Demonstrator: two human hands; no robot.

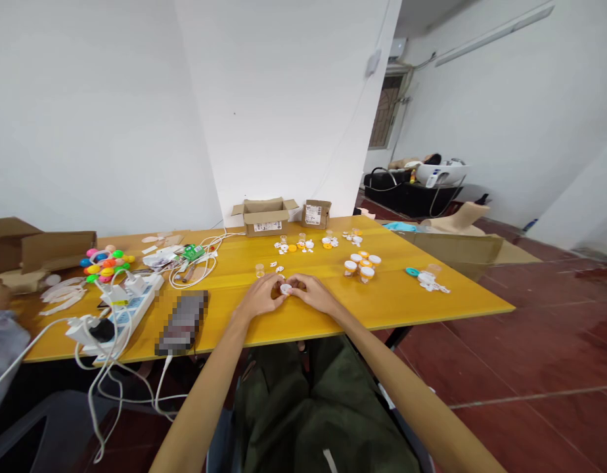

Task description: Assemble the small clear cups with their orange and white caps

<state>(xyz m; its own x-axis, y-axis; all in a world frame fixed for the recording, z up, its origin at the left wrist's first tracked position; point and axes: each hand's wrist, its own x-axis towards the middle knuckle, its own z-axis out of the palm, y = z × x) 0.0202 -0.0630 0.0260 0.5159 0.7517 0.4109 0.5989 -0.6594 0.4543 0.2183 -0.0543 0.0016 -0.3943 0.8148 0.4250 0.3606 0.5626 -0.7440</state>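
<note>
Both of my hands meet at the middle of the table's near side. My left hand (263, 295) and my right hand (311, 290) grip a small round white part (286, 289) between their fingertips, one from each side. Its fine detail is too small to make out. Just beyond my left hand stands a small clear cup (259, 270). Beside that cup lie little white pieces with dark dots (279, 269). To the right of my hands is a cluster of small clear jars with white and orange tops (366, 272).
Farther back lie more white pieces and orange rings (292, 248). Two cardboard boxes (265, 220) stand against the wall. At left are a power strip (136, 312) with trailing cables, a phone (182, 323) and colourful balls (106, 264). A teal ring (412, 271) lies at right. Another person's sleeve (5, 355) shows far left.
</note>
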